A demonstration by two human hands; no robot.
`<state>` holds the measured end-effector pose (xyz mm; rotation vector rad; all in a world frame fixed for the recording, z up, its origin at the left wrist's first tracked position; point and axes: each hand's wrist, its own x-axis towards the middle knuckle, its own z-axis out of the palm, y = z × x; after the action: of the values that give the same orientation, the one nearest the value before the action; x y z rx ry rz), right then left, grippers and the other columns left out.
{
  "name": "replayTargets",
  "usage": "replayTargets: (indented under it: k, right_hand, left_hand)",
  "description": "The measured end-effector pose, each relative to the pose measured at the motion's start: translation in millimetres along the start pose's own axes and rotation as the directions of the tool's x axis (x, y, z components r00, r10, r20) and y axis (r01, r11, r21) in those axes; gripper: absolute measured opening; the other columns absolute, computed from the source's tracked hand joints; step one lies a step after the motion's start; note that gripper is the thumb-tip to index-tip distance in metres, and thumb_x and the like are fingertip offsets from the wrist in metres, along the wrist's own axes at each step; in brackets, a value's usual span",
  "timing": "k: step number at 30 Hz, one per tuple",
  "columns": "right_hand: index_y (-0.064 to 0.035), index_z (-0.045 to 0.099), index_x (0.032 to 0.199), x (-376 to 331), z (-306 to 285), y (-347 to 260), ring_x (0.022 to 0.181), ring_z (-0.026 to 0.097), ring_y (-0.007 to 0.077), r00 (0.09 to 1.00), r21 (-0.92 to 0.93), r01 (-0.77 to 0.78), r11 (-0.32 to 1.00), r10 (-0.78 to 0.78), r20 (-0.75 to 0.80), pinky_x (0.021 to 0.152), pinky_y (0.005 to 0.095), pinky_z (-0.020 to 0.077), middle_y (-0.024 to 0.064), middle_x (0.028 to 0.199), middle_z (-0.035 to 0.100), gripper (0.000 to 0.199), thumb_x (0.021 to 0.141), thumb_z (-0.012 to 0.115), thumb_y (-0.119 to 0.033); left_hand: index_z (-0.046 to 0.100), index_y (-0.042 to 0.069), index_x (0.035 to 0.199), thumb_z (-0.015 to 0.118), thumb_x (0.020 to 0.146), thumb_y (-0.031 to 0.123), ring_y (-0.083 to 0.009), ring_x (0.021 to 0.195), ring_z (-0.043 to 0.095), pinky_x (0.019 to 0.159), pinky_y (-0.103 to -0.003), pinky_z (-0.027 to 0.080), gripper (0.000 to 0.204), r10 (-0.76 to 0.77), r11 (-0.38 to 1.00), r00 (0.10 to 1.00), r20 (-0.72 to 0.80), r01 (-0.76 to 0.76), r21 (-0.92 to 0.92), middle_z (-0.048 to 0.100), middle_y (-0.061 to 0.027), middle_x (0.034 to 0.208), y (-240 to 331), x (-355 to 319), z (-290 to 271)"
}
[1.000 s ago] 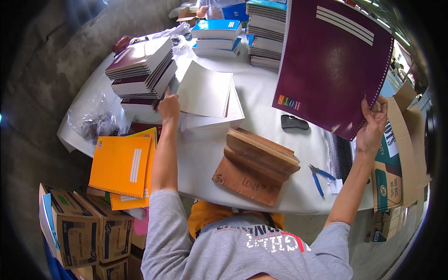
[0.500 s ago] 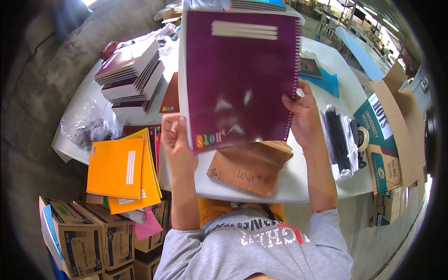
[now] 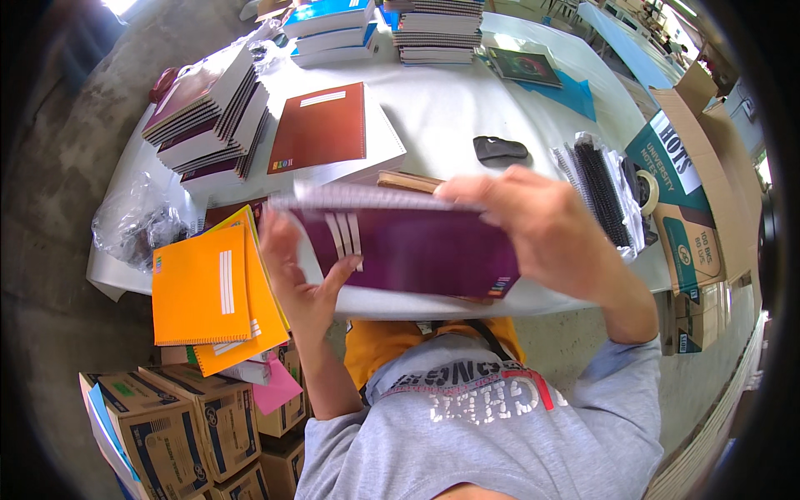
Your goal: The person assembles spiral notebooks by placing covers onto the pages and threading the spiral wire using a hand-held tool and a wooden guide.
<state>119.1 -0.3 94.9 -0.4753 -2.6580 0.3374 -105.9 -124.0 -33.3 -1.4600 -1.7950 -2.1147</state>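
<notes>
Over the near edge of the white table (image 3: 442,117) we hold a purple notebook (image 3: 408,250) nearly flat, left hand (image 3: 302,279) clamped on its left end with the thumb on the cover, right hand (image 3: 542,229) gripping the right end from above. Behind it lies a brown notebook (image 3: 321,129) on white sheets, with orange notebooks (image 3: 204,287) just left. Under the purple one we think there's a cardboard stack (image 3: 408,181), mostly hidden.

Open tabletop lying around the black mouse

Bare white table (image 3: 450,117) is stretching left of the black mouse (image 3: 500,149); a red-brown notebook (image 3: 321,129) is blocking farther left, notebook stacks (image 3: 437,33) are standing beyond it, and bundled black spiral bindings (image 3: 602,196) are crowding its right.
</notes>
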Motion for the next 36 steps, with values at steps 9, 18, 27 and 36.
replayTargets:
  k: [9, 18, 27, 36]
  right_hand:
    - [-0.0115, 0.058, 0.114, -12, 20, -9, 0.077, 0.061, 0.0203, 0.997, -0.076, 0.031, 0.997, -0.036, -0.070, 0.064, 0.0313, 0.0538, 0.0031, 0.090, 0.065, 0.047, 0.069, 0.060, 0.002]
    - [-0.0045, 0.053, 0.115, -112, 67, 67, 0.082, 0.062, 0.0152, 0.777, 0.678, -0.324, 0.659, 0.595, -0.207, 0.069, 0.0285, 0.0511, 0.0089, 0.093, 0.064, 0.056, 0.064, 0.074, 0.007]
    - [-0.0012, 0.045, 0.100, -137, 175, 53, 0.090, 0.052, 0.0159, 0.720, 0.576, -0.465, 0.672, 0.666, -0.196, 0.081, 0.0270, 0.0431, 0.0096, 0.099, 0.049, 0.021, 0.084, 0.059, -0.001]
    - [-0.0070, 0.040, 0.123, -64, 80, 58, 0.063, 0.050, 0.0096, 0.637, 0.916, -0.089, 0.391, 0.730, -0.250, 0.042, 0.0219, 0.0414, 0.0023, 0.088, 0.053, 0.047, 0.082, 0.056, 0.006]
  left_hand:
    - [0.041, 0.002, 0.119, 0.069, 0.073, -0.008, -0.0121, 0.091, 0.052, 0.080, -0.025, 0.043, 0.055, -0.214, 0.907, 0.966, 0.146, 0.252, -0.338, 0.051, -0.0057, 0.101, -17, -5, 32]
    - [0.033, 0.004, 0.125, 0.075, 0.068, -0.003, -0.0211, 0.115, 0.044, 0.097, -0.034, 0.036, 0.071, -0.197, 0.952, 0.906, 0.374, 0.268, -0.147, 0.046, -0.0102, 0.120, -67, -31, 45]
    - [0.047, 0.000, 0.109, 0.072, 0.074, 0.002, -0.0279, 0.081, 0.059, 0.077, -0.033, 0.046, 0.043, -0.192, 0.961, 0.836, 0.514, 0.055, 0.270, 0.062, -0.0147, 0.089, -77, -39, 34]
    - [0.035, 0.001, 0.122, 0.067, 0.078, 0.000, -0.0180, 0.052, 0.056, 0.049, -0.029, 0.045, 0.054, -0.153, 0.986, 0.851, 0.502, 0.099, 0.134, 0.063, -0.0134, 0.077, -48, 46, 41]
